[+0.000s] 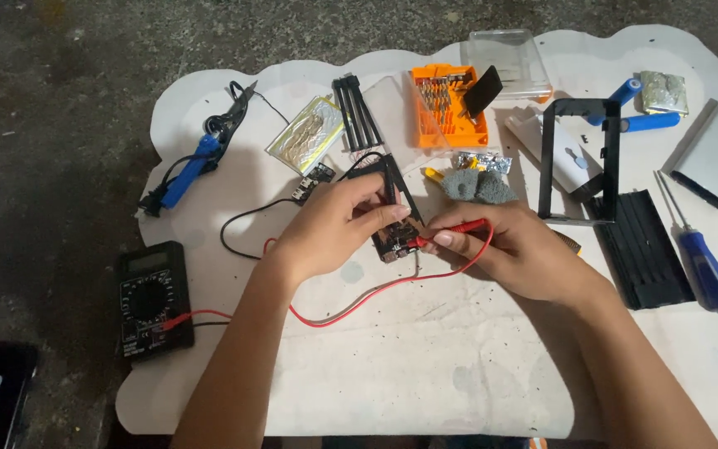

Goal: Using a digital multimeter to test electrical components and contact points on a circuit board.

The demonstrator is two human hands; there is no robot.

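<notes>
Nearest the camera, two bare forearms reach up over a white scalloped sheet (392, 366) spread on a rough grey floor (60, 100). At the sheet's left edge lies a black handheld multimeter with a round dial (154, 299), and a red lead wire (359, 303) runs from it across the sheet towards the hands. The left hand (334, 229) is closed, its fingers pinching a black probe against a small dark circuit board (392, 239) in the middle of the sheet. The right hand (513, 249) is closed around a thin red probe (454, 229), held almost level with its tip touching the same board. Just beyond the right hand sit two grey fuzzy lumps (477, 188). To the right lie a black ribbed tray (641, 249) and a blue-handled screwdriver (704, 266), with an upright black rectangular frame (579, 158) near them. Farther left, a blue-handled soldering iron with a black cord (193, 166) rests near the sheet's edge, beside a silvery foil-wrapped flat pack (305, 133) and a black slatted holder (357, 112). At the far side stand an orange bit-set case (446, 104), a clear plastic lid (508, 58), two blue cylindrical cells (637, 108) and a flat grey panel (712, 150).
</notes>
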